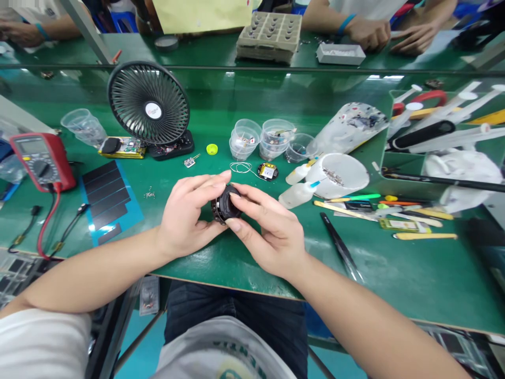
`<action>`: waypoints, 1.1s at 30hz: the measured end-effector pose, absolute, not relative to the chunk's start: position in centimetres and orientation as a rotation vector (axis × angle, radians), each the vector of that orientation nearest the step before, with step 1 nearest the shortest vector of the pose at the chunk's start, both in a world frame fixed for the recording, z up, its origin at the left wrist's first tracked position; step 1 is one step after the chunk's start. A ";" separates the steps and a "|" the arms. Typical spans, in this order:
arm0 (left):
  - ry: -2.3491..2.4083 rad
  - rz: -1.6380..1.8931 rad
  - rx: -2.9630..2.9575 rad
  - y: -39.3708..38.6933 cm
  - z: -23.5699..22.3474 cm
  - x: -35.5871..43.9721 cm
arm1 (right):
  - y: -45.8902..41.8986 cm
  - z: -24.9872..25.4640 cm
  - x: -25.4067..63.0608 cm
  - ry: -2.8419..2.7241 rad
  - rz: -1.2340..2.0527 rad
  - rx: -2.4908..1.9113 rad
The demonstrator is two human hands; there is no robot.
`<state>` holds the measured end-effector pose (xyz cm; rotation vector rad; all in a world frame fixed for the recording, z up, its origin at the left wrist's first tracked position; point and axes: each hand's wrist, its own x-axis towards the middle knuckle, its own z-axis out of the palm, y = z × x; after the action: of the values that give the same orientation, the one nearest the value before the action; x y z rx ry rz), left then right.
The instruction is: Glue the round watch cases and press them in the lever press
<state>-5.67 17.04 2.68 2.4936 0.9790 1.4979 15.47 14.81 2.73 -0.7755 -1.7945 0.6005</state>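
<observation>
Between both hands, above the front of the green bench, is a small round black device [226, 204] with a ridged or bumpy edge; its exact kind is not clear. My left hand [193, 205] grips its left side, fingers over the top and thumb below. With thumb and fingertips, my right hand [268, 226] holds the right side of it. Just beyond the hands lie a round black part with a yellow battery [268, 171] and a thin white wire loop [240, 167]. A small metal piece [191, 161] and a yellow-green ring [212, 149] are further left.
A black fan [148, 105] and red multimeter [41, 160] stand left. Plastic cups [245, 138], glue bottles [296, 195] and a white tub [338, 173] stand beyond my right hand. Tweezers [341, 245] lie to the right. Across a partition rest a co-worker's hands [371, 34].
</observation>
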 end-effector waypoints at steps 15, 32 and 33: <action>1.016 1.497 2.503 16.9 2.7 -5.6 | 14.9 2.8 15.5 -1.780 0.645 -0.745; 1.021 1.497 2.505 16.9 2.5 -5.6 | 14.6 2.7 15.3 -1.770 0.649 -0.809; 1.025 1.495 2.499 16.9 2.5 -5.6 | 14.7 2.7 15.3 -1.772 0.647 -0.807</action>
<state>-5.57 16.89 2.51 2.4993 1.0254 1.4947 15.26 14.67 2.70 -0.8071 -1.7719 0.6469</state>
